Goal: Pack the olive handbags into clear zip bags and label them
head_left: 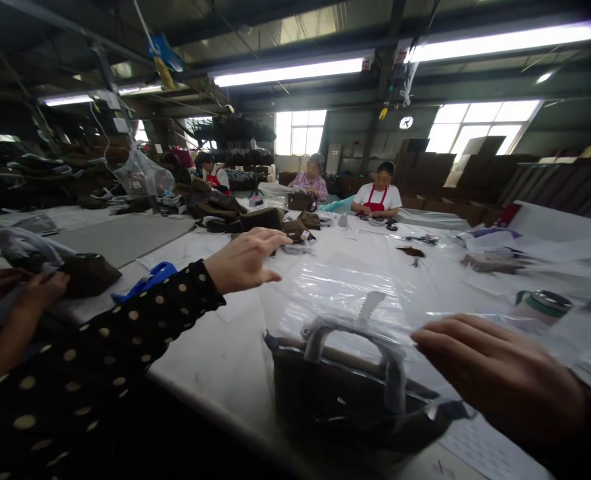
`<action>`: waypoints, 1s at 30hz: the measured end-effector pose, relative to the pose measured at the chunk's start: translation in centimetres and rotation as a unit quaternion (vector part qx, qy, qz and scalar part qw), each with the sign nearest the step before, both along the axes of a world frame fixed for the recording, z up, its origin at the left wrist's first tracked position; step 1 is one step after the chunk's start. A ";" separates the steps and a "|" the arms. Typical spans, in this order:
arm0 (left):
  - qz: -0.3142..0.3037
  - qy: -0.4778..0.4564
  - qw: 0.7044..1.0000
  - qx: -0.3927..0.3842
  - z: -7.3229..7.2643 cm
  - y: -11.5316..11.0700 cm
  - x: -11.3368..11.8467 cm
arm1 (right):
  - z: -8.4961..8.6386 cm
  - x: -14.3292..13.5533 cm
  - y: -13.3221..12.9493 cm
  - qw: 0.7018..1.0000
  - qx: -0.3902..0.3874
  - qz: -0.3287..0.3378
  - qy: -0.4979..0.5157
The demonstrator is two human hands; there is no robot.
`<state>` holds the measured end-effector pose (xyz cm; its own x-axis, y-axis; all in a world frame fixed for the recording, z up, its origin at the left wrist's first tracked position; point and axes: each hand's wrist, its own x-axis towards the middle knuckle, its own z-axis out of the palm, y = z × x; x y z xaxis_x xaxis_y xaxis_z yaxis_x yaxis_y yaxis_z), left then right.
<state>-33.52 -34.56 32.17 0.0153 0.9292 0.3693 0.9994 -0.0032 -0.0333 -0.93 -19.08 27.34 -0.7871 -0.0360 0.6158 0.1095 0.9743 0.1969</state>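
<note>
My left hand (250, 260), in a polka-dot sleeve, hovers over the table with its thumb and fingers apart and nothing between them. Below and to its right, a dark handbag (345, 393) stands upright at the near table edge inside clear plastic. Grey wrapping covers the bag's handles (395, 380). My right hand (500, 373) is just right of the bag, its fingers stretched out side by side; the thumb is hidden. Clear plastic bags (345, 287) lie flat behind the handbag.
At the left edge, another person's hands (45, 287) hold a dark bag (90, 273). A blue tool (148, 280) lies nearby. Dark bags (225, 213) are piled behind my left hand. A lidded cup (542, 307) and printed sheet (490, 450) are at right. Several people sit across the table.
</note>
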 end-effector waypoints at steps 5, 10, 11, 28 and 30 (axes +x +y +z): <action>-0.006 0.029 0.994 -0.101 -1.1 3.1 1.6 | -2.1 -4.2 0.4 0.990 -0.069 -0.052 -0.110; 0.076 -0.022 0.997 -0.025 -0.8 4.3 1.4 | -2.6 -5.5 -0.7 0.982 -0.017 -0.118 -0.150; 0.074 -0.040 0.996 -0.012 -0.6 4.3 1.3 | -2.6 -5.7 -1.3 0.981 0.013 -0.134 -0.136; -0.166 -0.107 0.963 -0.185 -3.7 7.4 5.6 | -5.6 -7.2 -2.2 0.976 0.161 -0.142 -0.021; -0.154 -0.106 0.968 -0.166 -3.9 7.7 5.6 | -5.8 -7.3 -2.4 0.975 0.158 -0.152 -0.025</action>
